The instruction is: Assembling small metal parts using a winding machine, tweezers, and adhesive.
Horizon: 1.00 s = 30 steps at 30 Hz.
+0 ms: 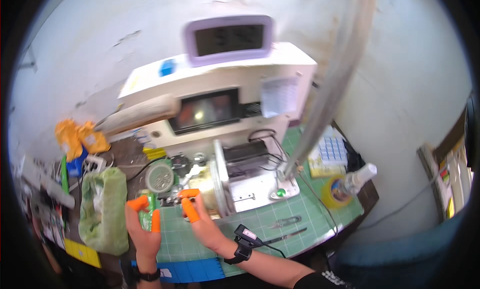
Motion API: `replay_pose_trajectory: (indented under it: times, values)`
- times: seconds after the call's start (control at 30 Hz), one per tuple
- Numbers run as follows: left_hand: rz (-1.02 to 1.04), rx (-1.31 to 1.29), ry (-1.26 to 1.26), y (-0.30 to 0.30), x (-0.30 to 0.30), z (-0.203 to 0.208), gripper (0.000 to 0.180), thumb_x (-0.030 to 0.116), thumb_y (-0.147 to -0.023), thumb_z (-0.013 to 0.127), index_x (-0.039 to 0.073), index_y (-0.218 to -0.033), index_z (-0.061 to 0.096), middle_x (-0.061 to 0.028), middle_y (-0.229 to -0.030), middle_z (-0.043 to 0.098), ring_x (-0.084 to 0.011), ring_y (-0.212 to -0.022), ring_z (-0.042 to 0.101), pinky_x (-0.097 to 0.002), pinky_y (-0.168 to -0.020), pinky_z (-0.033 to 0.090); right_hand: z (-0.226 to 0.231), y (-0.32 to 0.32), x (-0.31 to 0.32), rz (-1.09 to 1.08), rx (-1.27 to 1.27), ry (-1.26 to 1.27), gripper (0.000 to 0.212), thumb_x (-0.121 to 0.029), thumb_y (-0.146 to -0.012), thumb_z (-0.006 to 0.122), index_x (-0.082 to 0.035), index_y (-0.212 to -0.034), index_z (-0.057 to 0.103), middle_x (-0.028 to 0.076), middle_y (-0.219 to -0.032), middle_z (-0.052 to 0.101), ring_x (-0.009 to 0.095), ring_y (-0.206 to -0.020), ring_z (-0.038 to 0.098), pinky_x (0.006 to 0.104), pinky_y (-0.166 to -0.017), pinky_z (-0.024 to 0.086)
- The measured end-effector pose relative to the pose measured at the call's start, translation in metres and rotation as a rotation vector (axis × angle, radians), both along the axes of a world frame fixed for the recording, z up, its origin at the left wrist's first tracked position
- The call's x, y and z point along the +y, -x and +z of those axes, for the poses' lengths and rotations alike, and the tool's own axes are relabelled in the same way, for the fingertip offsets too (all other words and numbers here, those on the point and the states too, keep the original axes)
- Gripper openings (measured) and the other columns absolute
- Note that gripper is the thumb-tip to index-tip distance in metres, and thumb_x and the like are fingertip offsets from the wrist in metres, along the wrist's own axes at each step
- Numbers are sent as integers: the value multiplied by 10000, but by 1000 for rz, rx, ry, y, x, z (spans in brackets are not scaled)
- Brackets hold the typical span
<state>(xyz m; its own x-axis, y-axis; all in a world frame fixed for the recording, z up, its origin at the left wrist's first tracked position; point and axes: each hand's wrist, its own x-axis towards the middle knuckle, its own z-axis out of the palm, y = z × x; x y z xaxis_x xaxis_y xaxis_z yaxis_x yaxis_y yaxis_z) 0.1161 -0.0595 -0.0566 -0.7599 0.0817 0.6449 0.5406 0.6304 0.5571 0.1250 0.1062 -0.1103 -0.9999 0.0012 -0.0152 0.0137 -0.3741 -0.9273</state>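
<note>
My left hand (143,237), with orange finger covers on thumb and forefinger, is held above the near left part of the green cutting mat (172,237). Its thumb and forefinger stand apart. A green-and-white packet (146,215) shows between and behind them; I see no grip on it. My right hand (206,228) also wears orange finger covers, and its thumb and forefinger tips come close together beside the round wheel (221,179) of a white machine (295,96). Whatever lies between those tips is too small to make out. Just beyond both hands sits a round dish of small metal parts (160,177).
A green cloth-lined tray (120,209) stands at left. Tweezers (286,221) and a slim dark tool (287,236) lie on the mat's right. A yellow bottle (337,191) stands at far right. A pole (330,89) slants across the front, and a blue strip (195,270) edges the bench.
</note>
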Motion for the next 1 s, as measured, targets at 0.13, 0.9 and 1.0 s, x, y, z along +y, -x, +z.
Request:
replay_pose_trajectory:
  times: [0.13, 0.9, 1.0]
  values:
    - [-193, -315, 301, -11, -10, -2, 406, -37, -941, 652, -63, -1347, 654, -126, -959, 663, -208, -733, 599, -346, -694, 496, -3, -10, -13, -53, -50, 17, 369, -383, -1177, 462, -65, -1344, 542, 16, -1062, 549, 112, -996, 510, 276, -943, 431]
    - [-76, -263, -145, -85, 42, 39, 181, -8, -959, 696, -27, -1126, 763, -62, -762, 675, -128, -636, 645, -262, -604, 449, 138, -89, 213, -491, 532, -343, 165, -138, -1059, 680, -9, -1149, 631, 46, -1019, 681, 117, -867, 626, 280, -786, 503]
    - [-103, -219, -141, -86, 44, 39, 149, -9, -970, 690, -34, -1100, 756, -71, -787, 679, -125, -618, 646, -247, -587, 436, 152, -67, 240, -470, 386, -396, 305, -177, -1071, 695, -5, -1306, 605, 14, -1047, 672, 53, -874, 607, 231, -807, 495]
